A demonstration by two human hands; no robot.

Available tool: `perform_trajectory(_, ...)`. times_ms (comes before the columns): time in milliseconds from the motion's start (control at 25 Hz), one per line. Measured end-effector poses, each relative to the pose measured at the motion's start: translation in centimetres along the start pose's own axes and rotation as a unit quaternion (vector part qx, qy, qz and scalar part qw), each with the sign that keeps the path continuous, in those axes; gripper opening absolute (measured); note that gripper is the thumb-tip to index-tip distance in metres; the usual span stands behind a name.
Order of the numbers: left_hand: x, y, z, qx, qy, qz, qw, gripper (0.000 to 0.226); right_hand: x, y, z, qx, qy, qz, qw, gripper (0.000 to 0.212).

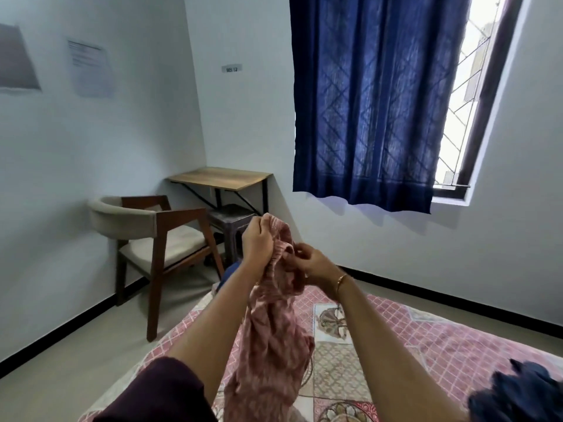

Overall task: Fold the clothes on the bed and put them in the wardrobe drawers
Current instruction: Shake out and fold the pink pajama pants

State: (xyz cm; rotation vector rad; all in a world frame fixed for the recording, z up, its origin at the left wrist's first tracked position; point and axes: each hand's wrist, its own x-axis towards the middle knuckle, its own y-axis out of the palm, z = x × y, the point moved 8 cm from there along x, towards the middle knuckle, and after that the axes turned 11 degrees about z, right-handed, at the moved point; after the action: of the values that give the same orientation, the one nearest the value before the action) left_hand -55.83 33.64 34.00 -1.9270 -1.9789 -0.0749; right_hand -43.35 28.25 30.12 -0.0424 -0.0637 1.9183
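Pink garment (271, 339) — held up over the bed (426, 330).
My left hand (257, 239) grips its top edge; right hand (310, 263) fingers pinch the fabric just beside — rest hangs down.

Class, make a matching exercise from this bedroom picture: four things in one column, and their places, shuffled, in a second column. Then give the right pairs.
Things
1. pink garment
2. dark blue clothes
3. chair
4. blue curtain

Places
A. over the window
B. on the floor beside the small wooden table
C. held up in the left hand and right hand
D. lying on the bed, at the right edge of the view

Pairs: 1-C, 2-D, 3-B, 4-A
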Motion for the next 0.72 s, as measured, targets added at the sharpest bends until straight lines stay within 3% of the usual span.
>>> perform_trajectory(80, 1.2, 1.0, 0.2, -0.012, 0.014, 0.026, 0.999, 0.028, 1.4, 1.1, -1.3, 0.048, -0.015, 0.002, 0.999, 0.025)
perform_trajectory(120, 1.8, 1.0, 0.2, -0.015, 0.020, 0.030, 0.999, 0.028, 2.1, 0.5, -1.6, 0.031, -0.023, -0.032, 0.999, 0.027)
perform_trajectory(200, 3.1, 0.4, 0.5, -0.026, 0.032, 0.023, 0.999, 0.031, 2.7, -2.2, -1.5, -0.134, -0.031, -0.149, 0.979, 0.023)
perform_trajectory(280, 4.6, -0.9, 0.5, -0.032, 0.037, 0.007, 0.999, 0.032, 2.9, -4.7, -1.7, -0.283, -0.008, -0.219, 0.934, 0.032)
perform_trajectory(400, 7.6, -3.1, 0.4, -0.031, 0.033, -0.014, 0.999, 0.033, 3.6, -6.1, -4.9, -0.365, 0.184, -0.139, 0.902, 0.035)
perform_trajectory(480, 9.1, -3.4, 0.1, -0.025, 0.031, 0.002, 0.999, 0.035, 3.0, -6.5, -5.7, -0.390, 0.236, -0.133, 0.880, 0.035)
perform_trajectory(600, 10.8, -3.7, 0.2, 0.005, 0.019, 0.001, 1.000, 0.041, 1.8, -7.1, -3.8, -0.382, 0.105, -0.271, 0.877, 0.060)
perform_trajectory(640, 11.2, -4.0, 0.1, 0.043, 0.020, -0.005, 0.999, 0.043, 1.1, -7.5, -2.8, -0.420, 0.065, -0.306, 0.852, 0.058)
perform_trajectory(720, 12.0, -4.5, 0.1, 0.118, 0.034, -0.013, 0.992, 0.045, 0.1, -8.4, -0.9, -0.534, 0.006, -0.354, 0.768, 0.032)
